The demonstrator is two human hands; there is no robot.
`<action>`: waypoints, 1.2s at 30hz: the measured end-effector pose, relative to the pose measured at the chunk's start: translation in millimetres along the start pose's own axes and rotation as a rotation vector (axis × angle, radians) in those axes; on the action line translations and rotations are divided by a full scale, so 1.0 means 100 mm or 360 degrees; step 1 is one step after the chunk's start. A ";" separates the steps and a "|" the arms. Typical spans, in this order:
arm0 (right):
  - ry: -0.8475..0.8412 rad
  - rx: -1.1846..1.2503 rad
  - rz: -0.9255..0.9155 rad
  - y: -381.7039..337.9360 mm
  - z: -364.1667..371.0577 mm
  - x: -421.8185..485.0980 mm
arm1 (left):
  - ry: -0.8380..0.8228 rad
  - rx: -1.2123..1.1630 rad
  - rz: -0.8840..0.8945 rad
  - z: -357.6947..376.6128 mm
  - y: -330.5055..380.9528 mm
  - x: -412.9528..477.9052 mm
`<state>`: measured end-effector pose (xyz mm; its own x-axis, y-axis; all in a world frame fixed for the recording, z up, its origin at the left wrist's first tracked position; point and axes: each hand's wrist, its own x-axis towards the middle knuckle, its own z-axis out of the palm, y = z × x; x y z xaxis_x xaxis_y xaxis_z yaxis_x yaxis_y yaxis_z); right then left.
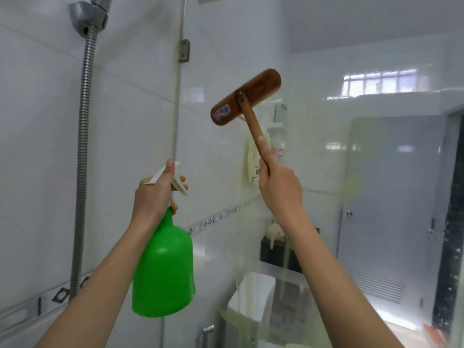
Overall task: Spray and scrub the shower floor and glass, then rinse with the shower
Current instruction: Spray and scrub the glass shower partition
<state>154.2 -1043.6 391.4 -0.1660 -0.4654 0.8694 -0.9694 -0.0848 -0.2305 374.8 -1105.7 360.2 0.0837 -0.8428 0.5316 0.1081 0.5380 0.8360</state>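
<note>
Grey door [386,197] at right; white fixture [251,156] on wall; patterned tile border [208,223].

- Shower holder [89,13] up top: sliced off by the upper edge, the head itself out of frame.
- Hose [84,136] runs down and is lost behind the left forearm.
- Left hand [157,194] covers the neck of the spray bottle [164,267], and only part of the trigger shows.
- Brush [246,96] shows its wooden back, bristles out of sight on the far side. Its sticker [222,111] is too blurred to read.
- Handle's lower end is buried in the right hand [280,189].
- Shelf items [277,131] behind the glass [326,159] are smeared and can't be told apart.
- Both forearms are cut by the bottom edge.
</note>
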 end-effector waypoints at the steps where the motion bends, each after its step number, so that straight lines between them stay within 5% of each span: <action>1: 0.0015 0.0017 0.0014 0.02 0.04 -0.13 | -0.0002 0.0008 0.0008 -0.02 0.00 0.01; 5: -0.0231 -0.0039 0.0235 0.19 0.15 -1.45 | 0.0007 -0.0002 -0.0022 -0.14 -0.10 -0.02; 12: -0.0015 0.0005 -0.0050 0.16 0.31 -0.46 | 0.0001 0.0043 -0.0102 -0.16 -0.25 -0.08; 17: -0.0378 -0.0139 0.0120 0.39 0.43 -1.72 | 0.0001 0.0078 -0.0089 -0.25 -0.26 -0.10; 23: -0.0282 -0.0150 -0.0020 0.13 0.50 -0.77 | 0.0002 0.0078 -0.0126 -0.24 -0.26 -0.17; 28: -0.0555 -0.0227 0.0085 0.32 0.34 -1.70 | -0.0012 0.0098 -0.0118 -0.36 -0.27 -0.26; 33: -0.0251 -0.0162 -0.0021 0.26 0.29 -0.76 | -0.0024 0.0066 -0.0143 -0.32 -0.14 -0.35; 36: -0.0186 -0.0052 0.0088 0.40 0.20 -1.16 | -0.0042 0.0071 -0.0110 -0.30 -0.05 -0.37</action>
<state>138.0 -1010.7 272.5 -0.1991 -0.5681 0.7985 -0.9650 -0.0284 -0.2608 400.5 -1076.6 332.4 0.0511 -0.8783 0.4754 0.0685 0.4780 0.8757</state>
